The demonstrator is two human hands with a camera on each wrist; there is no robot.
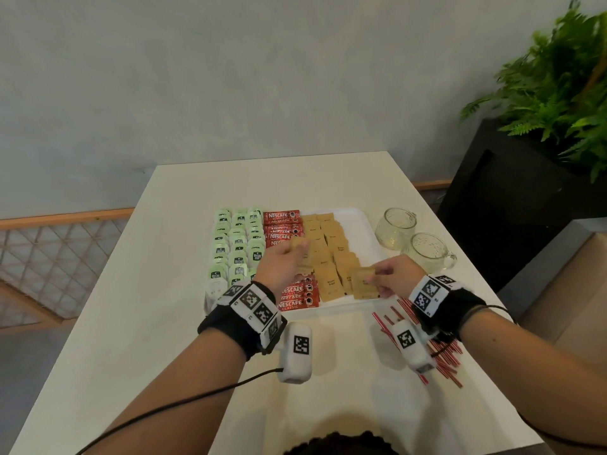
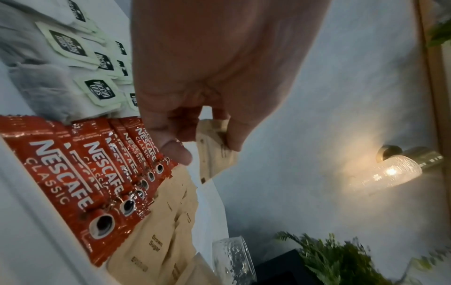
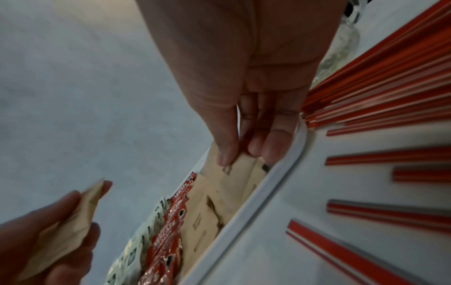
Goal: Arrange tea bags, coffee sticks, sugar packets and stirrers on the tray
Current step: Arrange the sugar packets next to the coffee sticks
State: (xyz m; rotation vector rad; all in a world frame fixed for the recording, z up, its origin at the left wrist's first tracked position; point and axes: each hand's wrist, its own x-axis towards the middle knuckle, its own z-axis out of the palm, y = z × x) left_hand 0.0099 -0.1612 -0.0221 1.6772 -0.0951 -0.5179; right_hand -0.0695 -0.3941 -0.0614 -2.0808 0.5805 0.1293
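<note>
The left hand (image 1: 279, 261) hangs over the middle of the white tray (image 1: 363, 221), thumb and fingers pinching a small stack of brown sugar packets (image 2: 214, 146) above the Nescafé coffee sticks (image 1: 282, 231). In the left wrist view the stack is clear of the tray, its lower edge hanging over the seam between the coffee sticks and the brown sugar packets already laid down.

The right hand (image 1: 392, 277) is at the tray's near right corner, thumb and fingertips pinching one brown sugar packet (image 1: 363, 284) whose far end rests on the packets lying in the tray, just inside the rim.

On the tray, green tea bags (image 1: 236, 247) fill the left side in three columns, the coffee sticks run down the middle, and two columns of sugar packets (image 1: 328, 244) lie to their right; the tray's right strip is bare.

Red-and-white stirrers (image 1: 443, 353) lie scattered on the white table (image 1: 131, 307), near the tray's near right corner and under the right wrist. Two glass cups (image 1: 414, 241) stand to the right of the tray.
</note>
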